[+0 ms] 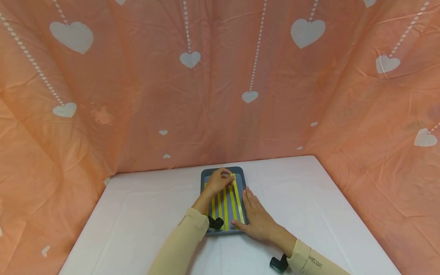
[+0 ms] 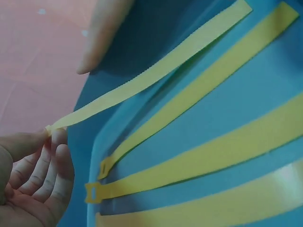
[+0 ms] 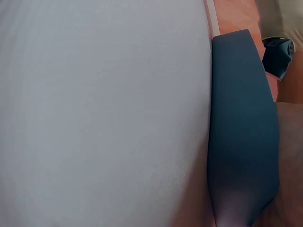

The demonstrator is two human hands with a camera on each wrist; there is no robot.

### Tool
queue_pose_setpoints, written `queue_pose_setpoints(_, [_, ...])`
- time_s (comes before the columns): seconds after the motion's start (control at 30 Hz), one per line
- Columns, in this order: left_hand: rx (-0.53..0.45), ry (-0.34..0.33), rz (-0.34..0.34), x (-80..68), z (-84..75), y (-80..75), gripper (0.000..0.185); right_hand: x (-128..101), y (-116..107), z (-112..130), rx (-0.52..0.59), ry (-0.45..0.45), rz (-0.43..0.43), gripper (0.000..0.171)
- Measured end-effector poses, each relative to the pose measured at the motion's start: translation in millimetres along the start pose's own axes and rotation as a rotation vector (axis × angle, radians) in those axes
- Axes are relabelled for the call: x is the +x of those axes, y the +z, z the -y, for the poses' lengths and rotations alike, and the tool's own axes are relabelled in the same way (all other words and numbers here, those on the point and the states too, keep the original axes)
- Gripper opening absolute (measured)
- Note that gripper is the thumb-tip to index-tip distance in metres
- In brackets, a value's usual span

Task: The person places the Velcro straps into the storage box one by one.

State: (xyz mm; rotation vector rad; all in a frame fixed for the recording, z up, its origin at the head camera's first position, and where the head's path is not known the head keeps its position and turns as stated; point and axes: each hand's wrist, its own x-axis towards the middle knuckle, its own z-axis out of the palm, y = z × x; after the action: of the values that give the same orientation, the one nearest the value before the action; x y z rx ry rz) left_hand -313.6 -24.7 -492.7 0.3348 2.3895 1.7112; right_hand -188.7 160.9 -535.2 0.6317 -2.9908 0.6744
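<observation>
A dark blue tray [image 1: 240, 172] lies on the white table, with several yellow strips [image 1: 225, 208] laid lengthwise in it. My left hand [image 1: 220, 180] pinches the far end of one yellow strip [image 2: 156, 73] between thumb and fingertips and lifts it off the tray [image 2: 255, 90]. My right hand [image 1: 256, 217] lies flat, fingers straight, against the tray's right edge. In the right wrist view only the tray's rim [image 3: 241, 123] and the table show.
The white table [image 1: 309, 198] is walled in by an orange cloth with white hearts [image 1: 206, 84] at the back and both sides. Black wrist camera mounts [image 1: 215, 222] sit on both forearms.
</observation>
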Motion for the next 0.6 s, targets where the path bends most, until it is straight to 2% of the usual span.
queue_pose_setpoints(0.33, [0.117, -0.008, 0.032, 6.2, 6.6, 9.9, 0.02, 0.3, -0.7, 0.5, -0.012, 0.008, 0.021, 0.111])
queue_pose_setpoints(0.6, [0.177, 0.006, 0.019, 4.5, 5.2, 14.4, 0.019, 0.0, -0.6, -1.0, -0.017, 0.005, 0.024, 0.111])
